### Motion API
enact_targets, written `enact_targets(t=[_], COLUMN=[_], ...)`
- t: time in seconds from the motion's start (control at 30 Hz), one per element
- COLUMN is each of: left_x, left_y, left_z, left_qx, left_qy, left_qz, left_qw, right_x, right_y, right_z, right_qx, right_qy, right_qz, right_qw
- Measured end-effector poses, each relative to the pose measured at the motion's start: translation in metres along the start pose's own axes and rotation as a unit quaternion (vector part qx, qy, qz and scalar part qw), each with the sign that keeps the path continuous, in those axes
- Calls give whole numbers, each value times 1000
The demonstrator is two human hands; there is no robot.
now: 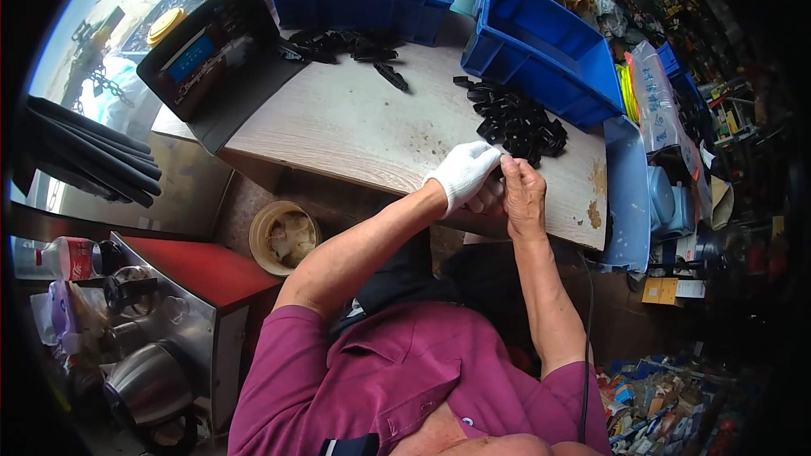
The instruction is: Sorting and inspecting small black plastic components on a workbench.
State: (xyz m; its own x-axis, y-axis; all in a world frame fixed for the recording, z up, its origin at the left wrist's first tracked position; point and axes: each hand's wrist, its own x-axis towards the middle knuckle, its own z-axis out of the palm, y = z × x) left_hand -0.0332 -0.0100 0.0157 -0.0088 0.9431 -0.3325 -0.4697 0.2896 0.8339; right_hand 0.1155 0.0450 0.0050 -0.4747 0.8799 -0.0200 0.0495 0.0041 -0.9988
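Note:
My left hand (463, 176), in a white knit glove, is closed at the front edge of the pale wooden table (338, 122). Against it, my bare right hand (525, 192) is closed too, its thumb and fingers pinched together. Whatever sits between the fingers is hidden or too small to name. Just beyond both hands lies a heap of small black plastic parts (515, 118). Further left on the tabletop is a looser scatter of black parts (338, 44), with a single black piece (391, 77) apart from it.
A blue bin (363, 14) full of black parts stands at the back. Another blue bin (541, 69) sits tilted at back right. A tablet (211, 59) leans in its cover at left. Below the table is a round bucket (257, 241); a metal kettle (150, 382) stands lower left.

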Motion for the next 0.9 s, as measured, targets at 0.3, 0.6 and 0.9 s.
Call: enact_targets(t=[0.3,0.6,0.9], left_x=[-10,-8,2], left_y=[-10,-10,-15], left_z=[8,13,2], left_qx=[-62,-108,185], left_qy=[12,76,181], left_qz=[55,48,223], left_qw=[996,990,940], right_x=[6,-2,5], right_y=[16,7,22], right_z=[2,4,-7], right_qx=[16,32,-52], right_qy=[55,24,33], right_qz=[-43,-41,-94], right_qw=[997,998,994])
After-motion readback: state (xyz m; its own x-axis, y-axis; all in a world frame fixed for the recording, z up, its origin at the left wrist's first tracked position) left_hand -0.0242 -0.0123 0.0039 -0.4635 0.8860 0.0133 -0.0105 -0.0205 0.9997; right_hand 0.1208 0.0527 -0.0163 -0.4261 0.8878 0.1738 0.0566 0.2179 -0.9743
